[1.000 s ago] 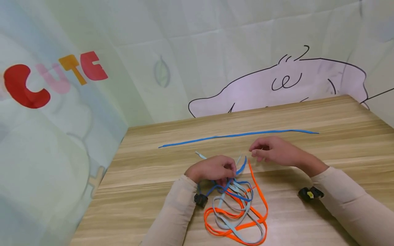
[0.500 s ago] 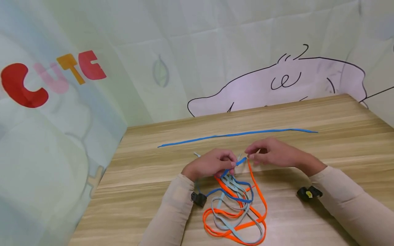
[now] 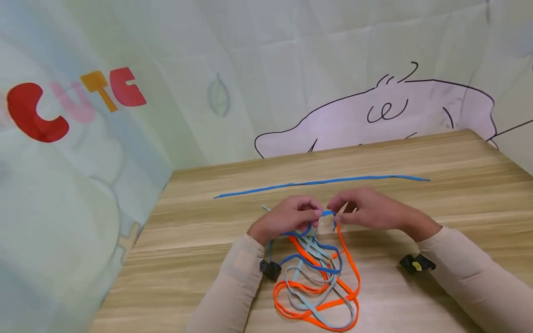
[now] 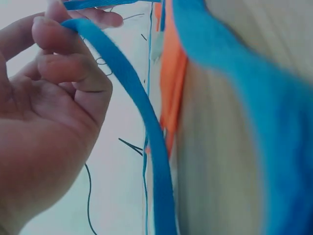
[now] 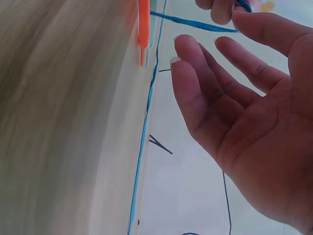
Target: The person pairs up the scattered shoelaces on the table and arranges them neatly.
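My left hand (image 3: 287, 219) pinches a flat blue shoelace (image 4: 122, 73) between thumb and fingertips, lifted above a loose pile. A short length of this lace (image 3: 328, 213) spans to my right hand (image 3: 370, 210), and its end hangs down there. In the right wrist view the fingers of that hand stand apart, with the lace passing right at one fingertip (image 5: 243, 20). Below lie a looped orange shoelace (image 3: 354, 263) and a tangled pale blue-grey shoelace (image 3: 300, 303), with more blue lace across them. One orange end rises toward my right fingertips.
Another blue shoelace (image 3: 308, 183) lies stretched nearly straight across the wooden table (image 3: 200, 259), beyond both hands. A pale lace tip (image 3: 265, 208) pokes out past my left hand. A printed curtain (image 3: 233, 92) hangs behind the table's far edge.
My left hand has pulled the blue lace up out of the pile and moved it toward the right hand. The right hand has shifted slightly left, and the lace end now hangs at its fingers.
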Demonstrator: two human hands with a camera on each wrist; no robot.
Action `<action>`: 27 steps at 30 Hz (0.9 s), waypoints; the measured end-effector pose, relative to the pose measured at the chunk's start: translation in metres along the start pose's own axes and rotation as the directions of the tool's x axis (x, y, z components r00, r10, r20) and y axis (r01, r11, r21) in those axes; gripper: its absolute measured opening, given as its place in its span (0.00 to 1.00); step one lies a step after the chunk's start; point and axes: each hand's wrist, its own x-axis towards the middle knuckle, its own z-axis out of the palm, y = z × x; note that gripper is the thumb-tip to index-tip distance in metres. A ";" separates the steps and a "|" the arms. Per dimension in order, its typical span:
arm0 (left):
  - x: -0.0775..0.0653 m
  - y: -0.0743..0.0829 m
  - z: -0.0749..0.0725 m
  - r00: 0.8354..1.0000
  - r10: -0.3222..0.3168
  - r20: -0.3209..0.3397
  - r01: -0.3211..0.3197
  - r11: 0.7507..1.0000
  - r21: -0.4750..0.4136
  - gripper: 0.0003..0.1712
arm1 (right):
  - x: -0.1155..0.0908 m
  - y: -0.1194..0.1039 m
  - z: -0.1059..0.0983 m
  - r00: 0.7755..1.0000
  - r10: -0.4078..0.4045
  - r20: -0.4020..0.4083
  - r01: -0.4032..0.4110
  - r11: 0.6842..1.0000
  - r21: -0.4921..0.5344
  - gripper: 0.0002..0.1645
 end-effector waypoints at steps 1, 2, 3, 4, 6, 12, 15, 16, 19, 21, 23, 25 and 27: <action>0.000 0.000 0.001 1.000 0.004 -0.004 -0.004 1.000 -0.006 0.15 | 0.000 0.000 0.001 1.000 -0.006 0.005 0.006 1.000 0.005 0.15; 0.000 0.001 0.002 1.000 0.008 -0.010 -0.008 1.000 -0.009 0.16 | 0.000 0.000 0.001 1.000 -0.010 0.008 0.010 1.000 0.009 0.14; 0.000 0.001 0.002 1.000 0.012 -0.018 -0.013 1.000 -0.013 0.17 | 0.000 0.000 0.001 1.000 -0.009 0.008 0.009 1.000 0.008 0.13; -0.001 0.002 0.003 0.999 0.019 -0.026 -0.019 1.000 -0.016 0.17 | 0.000 -0.001 0.001 1.000 -0.006 0.006 0.006 1.000 0.006 0.12; 0.000 0.002 0.003 0.999 0.028 -0.040 -0.029 0.999 -0.022 0.18 | -0.001 -0.002 0.000 1.000 0.013 -0.004 -0.013 1.000 0.003 0.11; 0.004 0.001 -0.002 0.997 0.048 -0.054 -0.049 0.999 -0.011 0.18 | -0.005 -0.007 -0.007 0.997 0.032 -0.068 -0.033 0.999 -0.012 0.08; 0.002 0.002 -0.005 0.997 0.049 -0.060 -0.049 0.999 0.006 0.15 | -0.007 -0.012 -0.011 0.994 0.023 -0.105 -0.024 1.000 -0.010 0.09; 0.001 0.002 -0.005 0.997 0.052 -0.060 -0.052 0.999 0.009 0.14 | -0.008 -0.013 -0.013 0.993 0.019 -0.115 -0.021 1.000 -0.013 0.09; 0.002 0.003 -0.005 0.997 0.060 -0.055 -0.059 0.998 0.009 0.12 | -0.012 -0.017 -0.019 0.991 0.017 -0.131 -0.019 1.000 -0.012 0.08; 0.003 0.002 -0.005 0.997 0.064 -0.042 -0.064 0.998 0.003 0.12 | -0.015 -0.019 -0.022 0.991 0.018 -0.132 -0.018 1.000 -0.004 0.08; 0.002 0.001 -0.006 0.997 0.064 -0.035 -0.064 0.998 0.007 0.11 | -0.016 -0.020 -0.024 0.991 0.024 -0.134 -0.022 1.000 0.015 0.09; 0.000 0.000 -0.009 0.997 0.068 -0.038 -0.067 0.998 0.012 0.10 | -0.016 -0.020 -0.025 0.989 0.028 -0.144 -0.023 0.999 0.032 0.10; -0.004 -0.001 -0.012 0.996 0.069 -0.053 -0.068 0.998 0.015 0.09 | -0.015 -0.019 -0.025 0.986 0.033 -0.162 -0.026 0.999 0.045 0.09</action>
